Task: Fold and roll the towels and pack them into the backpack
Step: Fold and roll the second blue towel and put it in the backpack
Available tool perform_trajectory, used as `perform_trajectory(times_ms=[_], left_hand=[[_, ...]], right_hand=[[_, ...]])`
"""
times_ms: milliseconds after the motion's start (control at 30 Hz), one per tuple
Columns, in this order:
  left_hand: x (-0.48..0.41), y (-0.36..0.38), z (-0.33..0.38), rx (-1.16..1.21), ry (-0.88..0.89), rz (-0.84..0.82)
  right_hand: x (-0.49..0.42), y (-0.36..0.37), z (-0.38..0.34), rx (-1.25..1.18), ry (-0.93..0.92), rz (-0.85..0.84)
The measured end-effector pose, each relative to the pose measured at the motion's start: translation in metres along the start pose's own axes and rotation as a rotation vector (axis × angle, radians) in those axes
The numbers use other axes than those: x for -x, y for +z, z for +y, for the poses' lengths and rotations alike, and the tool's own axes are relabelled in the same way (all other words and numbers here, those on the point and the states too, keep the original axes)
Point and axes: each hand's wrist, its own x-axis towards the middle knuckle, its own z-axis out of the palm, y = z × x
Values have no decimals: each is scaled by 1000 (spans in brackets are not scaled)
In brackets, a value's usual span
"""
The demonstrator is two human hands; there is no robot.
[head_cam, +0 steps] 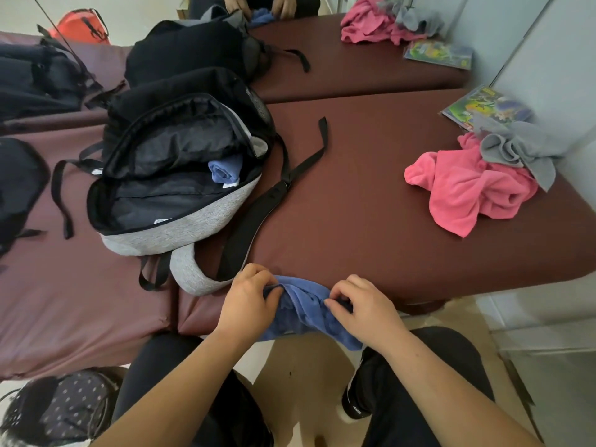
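A crumpled blue towel [306, 312] of soft, fuzzy cloth lies bunched at the near edge of the maroon padded table [354, 204], partly hanging over it, with the left hand [248, 296] and the right hand [366, 306] each pinching a fold of it in curled fingers. Just beyond, the black-and-grey backpack [193, 219] lies unzipped with a rolled blue towel [224, 171] tucked inside, while a pink towel [467, 191] and a grey towel [516, 146] sit in a heap to the right. Small white tags show on the rolled towel and the backpack lining, but their writing is too small to read.
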Motion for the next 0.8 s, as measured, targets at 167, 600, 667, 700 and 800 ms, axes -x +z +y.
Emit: perform_trajectory(times_ms=[167, 600, 667, 700, 800], left_hand=[[-4, 4, 3, -133, 12, -13], [1, -64, 59, -53, 331, -22], [6, -97, 81, 16, 389, -124], [8, -114, 91, 44, 414, -182], [13, -164, 118, 71, 483, -262]], right_hand=[[0, -1, -4, -3, -10, 7], [-5, -33, -69, -420, 127, -167], [-5, -58, -89, -558, 124, -222], [-5, -72, -99, -623, 119, -253], [1, -112, -130, -710, 4, -238]])
